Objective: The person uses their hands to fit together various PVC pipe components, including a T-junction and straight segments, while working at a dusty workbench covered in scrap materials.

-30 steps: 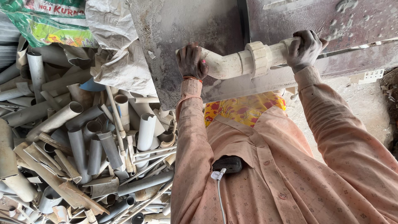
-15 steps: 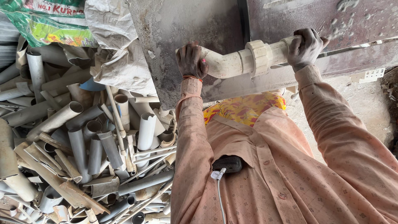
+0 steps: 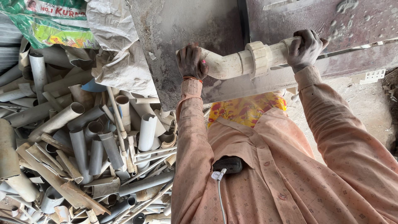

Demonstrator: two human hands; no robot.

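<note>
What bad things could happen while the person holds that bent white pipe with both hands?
1. The bent white pipe has a thick joint in the middle; if it gives way, the left hand or right hand might slip.
2. The pipe lies against a rough grey slab, so knuckles could get scraped.
3. A dropped pipe might land in the heap of cut pipes beside the person, whose jagged ends look sharp.

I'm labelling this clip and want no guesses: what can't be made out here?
Head view only:
- Pipe ends: covered by the left hand and right hand.
- Both palms and fingers: turned away, wrapped round it.
- Pipe pile: cut off by the left and bottom edges.
</note>
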